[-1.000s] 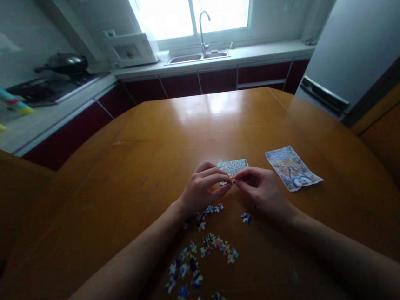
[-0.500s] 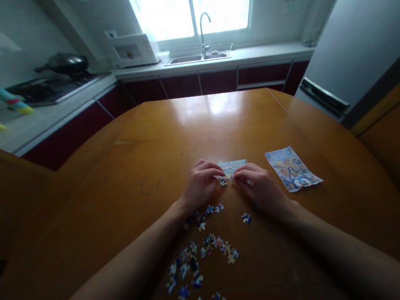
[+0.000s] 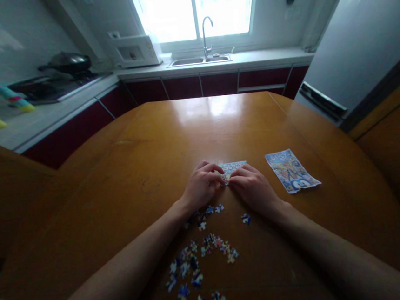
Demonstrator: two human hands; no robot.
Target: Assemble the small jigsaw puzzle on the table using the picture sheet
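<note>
A partly joined jigsaw puzzle (image 3: pixel 232 166) with a pale blue top lies flat on the table, between and just beyond my hands. My left hand (image 3: pixel 203 184) is closed at its lower left corner, thumb and index finger pinched on a puzzle piece at the near edge. From the other side, my right hand (image 3: pixel 251 186) has its fingertips pressed together on a piece at that same near edge, covering the lower right of the puzzle. The piece between the fingertips is mostly hidden. Loose puzzle pieces (image 3: pixel 185 268) are scattered nearer to me, and a single blue piece (image 3: pixel 245 219) lies below my right hand.
A printed picture sheet (image 3: pixel 292 172) lies right of my right hand on the wooden table (image 3: pixel 143 141). Beyond are a sink (image 3: pixel 187 62), a microwave (image 3: pixel 135 51), a stove with a black pan (image 3: pixel 68 63), and a fridge (image 3: pixel 354 38) at the right.
My right hand has shifted slightly left, and its fingertips now meet closer to my left hand. The piece seen between the hands earlier is now mostly covered. The view tilted a little.
</note>
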